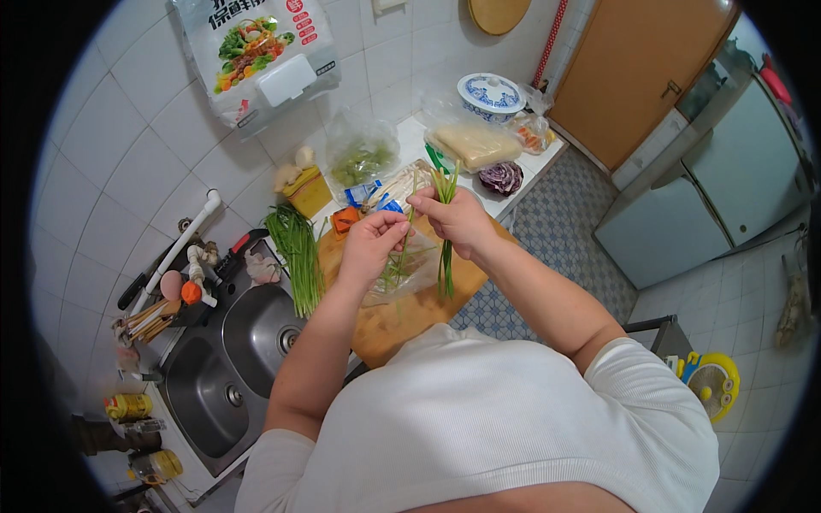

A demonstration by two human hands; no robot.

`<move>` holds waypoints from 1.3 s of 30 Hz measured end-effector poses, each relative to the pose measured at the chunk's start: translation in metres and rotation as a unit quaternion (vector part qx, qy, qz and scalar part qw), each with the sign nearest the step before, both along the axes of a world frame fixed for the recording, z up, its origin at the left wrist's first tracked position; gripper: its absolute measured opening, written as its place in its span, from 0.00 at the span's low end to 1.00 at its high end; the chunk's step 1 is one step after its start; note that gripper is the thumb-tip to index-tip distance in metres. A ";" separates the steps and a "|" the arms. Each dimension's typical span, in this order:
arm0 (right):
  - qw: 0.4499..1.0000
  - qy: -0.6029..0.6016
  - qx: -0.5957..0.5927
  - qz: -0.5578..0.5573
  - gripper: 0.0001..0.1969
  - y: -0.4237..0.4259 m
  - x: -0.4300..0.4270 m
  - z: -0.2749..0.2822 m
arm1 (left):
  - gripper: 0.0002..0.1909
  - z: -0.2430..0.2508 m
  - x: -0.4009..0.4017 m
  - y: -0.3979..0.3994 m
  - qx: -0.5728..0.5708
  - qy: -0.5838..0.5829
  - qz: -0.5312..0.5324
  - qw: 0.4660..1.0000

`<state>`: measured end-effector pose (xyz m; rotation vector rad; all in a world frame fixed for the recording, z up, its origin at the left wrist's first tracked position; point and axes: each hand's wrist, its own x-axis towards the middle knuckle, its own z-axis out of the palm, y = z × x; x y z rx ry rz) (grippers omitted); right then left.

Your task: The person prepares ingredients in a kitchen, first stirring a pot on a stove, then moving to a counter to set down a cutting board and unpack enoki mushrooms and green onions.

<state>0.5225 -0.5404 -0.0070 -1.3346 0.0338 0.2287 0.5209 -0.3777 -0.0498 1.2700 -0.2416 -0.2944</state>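
Observation:
My right hand [463, 221] is closed around a small bunch of thin green vegetable stems [445, 269]. Between the fingertips of my left hand [375, 242] is a single green stem [403, 258], whose upper part reaches up beside my right thumb. Both hands are raised over a wooden cutting board [391, 330]. Under them, a clear plastic bag [420, 277] with green stem scraps lies on the board, partly hidden by my hands. Left of the board lies a larger bunch of long green leafy stalks [296, 256], apparently chives.
A double steel sink [199, 391] is at the left. Behind the board are an orange vegetable piece [345, 220], packaged enoki mushrooms [407, 183], bagged greens [362, 160], a cut red cabbage [501, 178] and a lidded blue-and-white tureen [491, 96]. A pale refrigerator [712, 186] stands at right.

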 end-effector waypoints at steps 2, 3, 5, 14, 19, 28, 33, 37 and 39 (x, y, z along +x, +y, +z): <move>1.000 0.002 -0.006 0.005 0.07 0.002 0.000 0.000 | 0.06 0.000 -0.001 0.002 0.006 0.009 0.016 1.000; 1.000 0.004 -0.016 0.006 0.07 0.003 0.000 0.000 | 0.06 0.001 -0.002 0.003 0.006 0.009 0.018 1.000; 1.000 0.004 -0.025 0.010 0.07 0.005 0.000 -0.002 | 0.05 0.003 -0.003 0.004 0.004 -0.004 0.043 0.999; 0.998 -0.019 -0.026 0.045 0.08 0.009 -0.004 -0.002 | 0.04 0.007 -0.003 0.009 -0.008 0.005 0.017 1.000; 0.998 -0.018 -0.046 0.036 0.08 0.006 -0.005 -0.008 | 0.04 0.008 -0.001 0.009 -0.004 -0.004 -0.004 1.000; 0.983 -0.158 0.082 -0.038 0.08 -0.002 0.001 -0.019 | 0.06 -0.047 0.017 0.010 0.204 -0.103 0.117 0.966; 0.987 -0.097 0.116 -0.054 0.07 -0.013 0.002 -0.018 | 0.10 -0.073 0.023 0.028 0.574 -0.393 0.093 0.713; 0.994 -0.047 0.072 -0.061 0.08 -0.015 -0.001 -0.009 | 0.12 -0.051 0.011 0.022 0.398 -0.090 -0.007 0.913; 0.997 -0.011 0.046 -0.067 0.08 -0.014 -0.001 -0.007 | 0.12 -0.055 0.004 0.021 0.118 0.019 -0.029 0.992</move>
